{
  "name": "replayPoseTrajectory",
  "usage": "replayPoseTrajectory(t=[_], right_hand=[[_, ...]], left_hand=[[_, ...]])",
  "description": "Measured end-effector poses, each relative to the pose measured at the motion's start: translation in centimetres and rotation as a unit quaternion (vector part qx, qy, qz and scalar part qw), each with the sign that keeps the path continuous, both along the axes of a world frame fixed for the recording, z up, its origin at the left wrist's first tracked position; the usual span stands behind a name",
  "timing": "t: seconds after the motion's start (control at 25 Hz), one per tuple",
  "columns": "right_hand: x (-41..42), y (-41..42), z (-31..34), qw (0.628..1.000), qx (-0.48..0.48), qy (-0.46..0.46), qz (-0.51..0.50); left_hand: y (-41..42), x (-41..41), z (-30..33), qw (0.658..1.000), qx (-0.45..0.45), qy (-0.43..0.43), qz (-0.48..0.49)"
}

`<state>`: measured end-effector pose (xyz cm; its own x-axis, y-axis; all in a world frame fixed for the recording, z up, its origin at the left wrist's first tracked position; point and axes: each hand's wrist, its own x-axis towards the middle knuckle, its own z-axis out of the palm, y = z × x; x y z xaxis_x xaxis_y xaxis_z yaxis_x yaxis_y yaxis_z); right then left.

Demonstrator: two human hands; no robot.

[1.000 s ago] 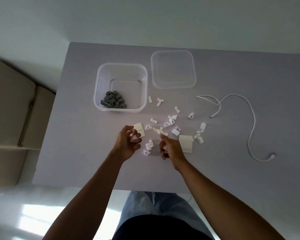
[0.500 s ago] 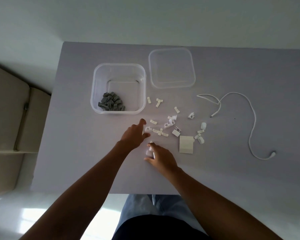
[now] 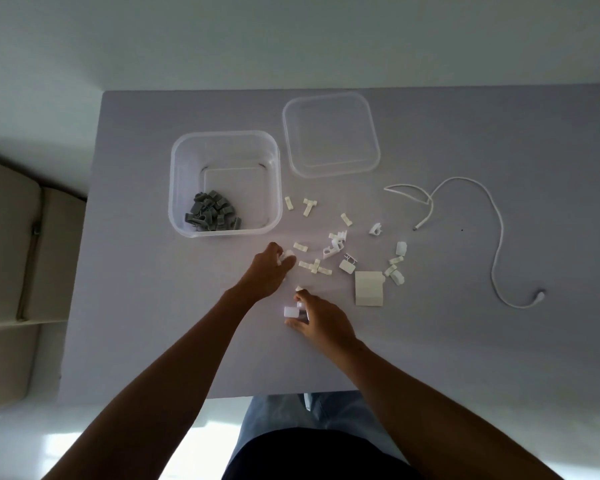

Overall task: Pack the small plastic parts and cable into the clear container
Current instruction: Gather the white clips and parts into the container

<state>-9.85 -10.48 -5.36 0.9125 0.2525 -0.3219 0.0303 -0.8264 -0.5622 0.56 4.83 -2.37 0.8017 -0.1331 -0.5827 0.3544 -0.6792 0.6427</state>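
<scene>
Now the left hand has advanced toward the clear container at upper centre, fingers curled round small white parts — a drop-in looks imminent — while the right hand pinches a white part below, the cable untouched at right

The container is set on the table toward its left side, with a heap of grey parts in its near left corner. The lid is laid just right of it and farther back. The loose parts are scattered in front of the lid, right of the container. The flat card is placed at their near edge. The cable is laid well to the right.
</scene>
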Motion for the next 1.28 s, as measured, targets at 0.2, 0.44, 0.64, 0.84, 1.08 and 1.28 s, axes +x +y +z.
replayPoseTrajectory(t=[0.2,0.44,0.64,0.84,1.08,1.28], right_hand=[[-0.2,1.0,-0.7,0.997,-0.049,-0.059,0.006],[1.1,0.4,0.0,0.999,0.008,-0.031,-0.008],[6.6,1.5,5.2,0.99,0.123,-0.054,-0.048],[16.9,4.9,10.4,0.993,0.047,-0.078,0.07],[23.2,9.1,8.9,0.952,-0.187,0.011,0.241],[23.5,11.3,6.3,0.92,-0.278,0.035,0.273]], left_hand=[[1.3,-0.1,3.1,0.981,-0.167,0.054,0.084],[4.1,2.8,7.2,0.96,-0.252,0.042,0.114],[7.5,6.9,8.3,0.956,-0.24,-0.004,0.172],[9.7,9.7,7.0,0.944,-0.166,-0.07,0.275],[11.6,11.1,5.2,0.935,-0.144,-0.072,0.314],[12.9,11.8,3.5,0.943,-0.11,-0.077,0.304]])
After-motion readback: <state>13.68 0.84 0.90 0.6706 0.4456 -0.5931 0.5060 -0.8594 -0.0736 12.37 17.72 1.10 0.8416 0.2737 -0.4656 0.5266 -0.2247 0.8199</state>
